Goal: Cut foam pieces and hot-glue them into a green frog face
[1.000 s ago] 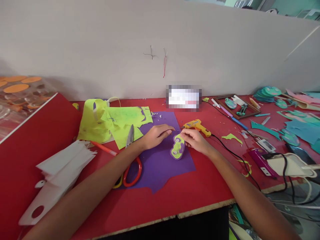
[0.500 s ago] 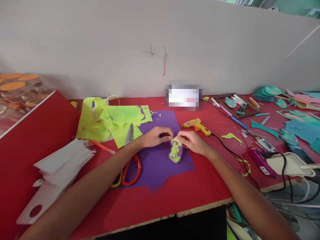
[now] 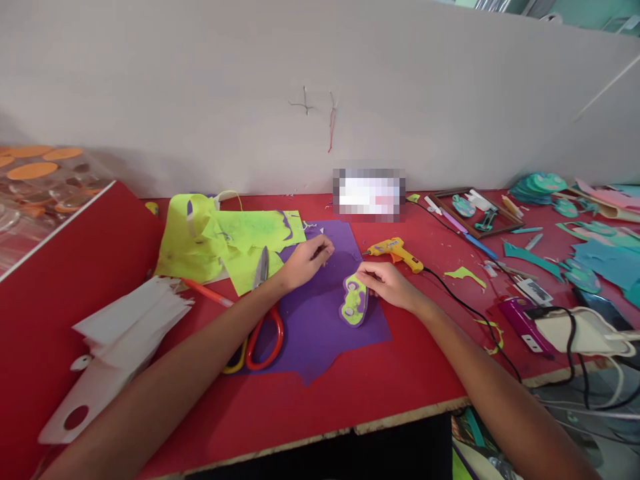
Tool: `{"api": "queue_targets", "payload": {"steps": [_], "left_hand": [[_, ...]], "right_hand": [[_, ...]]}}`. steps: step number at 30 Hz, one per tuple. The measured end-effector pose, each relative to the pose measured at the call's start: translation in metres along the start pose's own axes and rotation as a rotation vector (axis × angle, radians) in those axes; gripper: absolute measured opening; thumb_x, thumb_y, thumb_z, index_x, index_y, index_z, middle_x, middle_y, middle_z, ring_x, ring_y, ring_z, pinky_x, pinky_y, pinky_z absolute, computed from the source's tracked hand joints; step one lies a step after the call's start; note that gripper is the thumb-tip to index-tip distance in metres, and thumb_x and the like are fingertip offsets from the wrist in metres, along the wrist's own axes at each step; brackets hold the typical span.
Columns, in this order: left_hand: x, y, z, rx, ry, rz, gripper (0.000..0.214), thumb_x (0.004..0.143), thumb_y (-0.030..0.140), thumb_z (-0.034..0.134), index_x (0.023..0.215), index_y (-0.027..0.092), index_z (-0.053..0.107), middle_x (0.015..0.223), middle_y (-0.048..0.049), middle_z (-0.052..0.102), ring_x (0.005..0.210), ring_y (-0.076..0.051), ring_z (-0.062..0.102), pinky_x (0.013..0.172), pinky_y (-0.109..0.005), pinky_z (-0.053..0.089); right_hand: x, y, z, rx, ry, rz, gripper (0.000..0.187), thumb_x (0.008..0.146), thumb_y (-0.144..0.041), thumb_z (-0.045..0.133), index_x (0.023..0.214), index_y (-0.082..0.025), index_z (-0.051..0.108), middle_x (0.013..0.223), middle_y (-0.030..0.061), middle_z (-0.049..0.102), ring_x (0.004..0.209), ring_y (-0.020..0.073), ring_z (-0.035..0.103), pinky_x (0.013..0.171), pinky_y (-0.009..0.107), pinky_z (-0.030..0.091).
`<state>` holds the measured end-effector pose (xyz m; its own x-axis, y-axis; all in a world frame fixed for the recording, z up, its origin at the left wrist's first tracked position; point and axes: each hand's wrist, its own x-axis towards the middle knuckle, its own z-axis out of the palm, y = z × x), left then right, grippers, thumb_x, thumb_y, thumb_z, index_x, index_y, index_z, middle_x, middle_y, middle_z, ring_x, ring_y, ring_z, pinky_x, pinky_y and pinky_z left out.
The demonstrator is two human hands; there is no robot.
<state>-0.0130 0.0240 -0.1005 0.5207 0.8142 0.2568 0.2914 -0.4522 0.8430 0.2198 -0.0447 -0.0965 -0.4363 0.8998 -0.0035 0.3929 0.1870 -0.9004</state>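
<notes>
My right hand (image 3: 387, 281) pinches the top edge of a felt cutout (image 3: 354, 308), lime green with a purple border and small pale discs. The cutout hangs tilted just over a purple felt sheet (image 3: 320, 333). My left hand (image 3: 307, 260) is apart from it, above the sheet's upper part, with thumb and fingertips pressed together; whatever they hold, if anything, is too small to make out. Beneath my left forearm lie scissors (image 3: 267, 340) with red and yellow handles. A yellow glue gun (image 3: 397, 252) rests beyond my right hand.
Lime felt sheets (image 3: 240, 230) and an orange-red pen (image 3: 207, 292) lie to the left, near white paper strips (image 3: 130, 320). On the right are a small tray (image 3: 475, 210), teal felt pieces (image 3: 605, 263), and a purple power strip (image 3: 525, 327) with cables. A grey wall (image 3: 200, 100) stands behind.
My left hand has come away from the felt cutout, moving left and slightly up. My right hand keeps its pinch on the cutout in nearly the same place.
</notes>
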Motion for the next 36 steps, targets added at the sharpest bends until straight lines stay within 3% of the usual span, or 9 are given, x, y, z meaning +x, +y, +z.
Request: {"api": "queue_targets", "payload": {"steps": [3, 6, 8, 10, 12, 19, 28, 36], "left_hand": [[0.002, -0.003, -0.003, 0.041, 0.131, -0.041, 0.025, 0.096, 0.027, 0.043, 0.073, 0.019, 0.047, 0.06, 0.0032, 0.051, 0.059, -0.012, 0.047, 0.062, -0.026, 0.038], [0.003, -0.006, -0.004, 0.13, 0.176, -0.041, 0.032, 0.097, 0.028, 0.045, 0.066, 0.018, 0.044, 0.057, 0.0033, 0.047, 0.056, -0.011, 0.043, 0.059, -0.027, 0.035], [0.003, -0.007, -0.001, 0.157, 0.137, 0.036, 0.026, 0.096, 0.029, 0.05, 0.072, 0.017, 0.051, 0.067, 0.001, 0.054, 0.062, -0.011, 0.048, 0.062, -0.026, 0.038], [0.002, -0.005, 0.003, 0.146, 0.055, 0.148, 0.011, 0.094, 0.026, 0.054, 0.091, 0.017, 0.059, 0.088, -0.0031, 0.063, 0.074, -0.013, 0.054, 0.068, -0.025, 0.044], [0.0, -0.002, 0.005, 0.13, -0.039, 0.225, 0.014, 0.095, 0.024, 0.053, 0.106, 0.018, 0.06, 0.103, -0.0061, 0.064, 0.083, -0.013, 0.057, 0.073, -0.025, 0.046], [-0.004, 0.007, 0.003, 0.12, -0.308, 0.236, 0.032, 0.102, 0.04, 0.046, 0.092, 0.015, 0.064, 0.085, -0.0035, 0.065, 0.075, -0.013, 0.057, 0.072, -0.025, 0.043], [-0.003, 0.004, 0.004, 0.097, -0.255, 0.197, 0.023, 0.098, 0.029, 0.048, 0.086, 0.016, 0.063, 0.081, -0.0026, 0.064, 0.071, -0.012, 0.055, 0.068, -0.024, 0.043], [-0.003, 0.007, 0.005, 0.156, -0.336, 0.207, 0.035, 0.1, 0.045, 0.049, 0.091, 0.015, 0.065, 0.081, -0.0025, 0.063, 0.071, -0.012, 0.054, 0.067, -0.024, 0.04]], "right_hand": [[-0.001, 0.0, -0.001, -0.007, 0.009, 0.013, 0.038, 0.098, -0.05, 0.05, 0.075, -0.02, 0.052, 0.066, -0.0031, 0.047, 0.059, 0.0124, 0.048, 0.055, 0.026, 0.036], [-0.001, 0.0, -0.002, -0.003, 0.016, 0.021, 0.038, 0.098, -0.051, 0.051, 0.075, -0.02, 0.051, 0.065, -0.0033, 0.046, 0.058, 0.0124, 0.048, 0.055, 0.026, 0.037], [-0.001, 0.0, -0.002, 0.006, 0.018, 0.016, 0.038, 0.098, -0.051, 0.051, 0.075, -0.02, 0.051, 0.065, -0.0032, 0.047, 0.059, 0.0122, 0.049, 0.055, 0.025, 0.038], [0.0, 0.0, -0.001, 0.016, 0.019, 0.009, 0.037, 0.098, -0.05, 0.051, 0.076, -0.02, 0.053, 0.065, -0.0032, 0.048, 0.059, 0.0118, 0.05, 0.055, 0.025, 0.038], [0.0, 0.001, 0.0, 0.023, 0.017, 0.005, 0.037, 0.098, -0.05, 0.051, 0.079, -0.019, 0.056, 0.064, -0.0034, 0.049, 0.058, 0.0113, 0.049, 0.054, 0.024, 0.037], [0.004, -0.001, 0.005, 0.024, 0.03, 0.036, 0.038, 0.096, -0.053, 0.054, 0.083, -0.018, 0.06, 0.057, -0.0041, 0.052, 0.05, 0.0099, 0.046, 0.05, 0.023, 0.034], [0.004, 0.002, 0.004, 0.041, 0.025, 0.022, 0.039, 0.098, -0.053, 0.051, 0.079, -0.019, 0.057, 0.062, -0.0026, 0.055, 0.049, 0.0101, 0.05, 0.049, 0.023, 0.037], [0.006, -0.001, 0.008, 0.031, 0.052, 0.035, 0.04, 0.096, -0.054, 0.054, 0.074, -0.02, 0.054, 0.055, -0.0036, 0.054, 0.045, 0.0099, 0.049, 0.046, 0.023, 0.036]]}}
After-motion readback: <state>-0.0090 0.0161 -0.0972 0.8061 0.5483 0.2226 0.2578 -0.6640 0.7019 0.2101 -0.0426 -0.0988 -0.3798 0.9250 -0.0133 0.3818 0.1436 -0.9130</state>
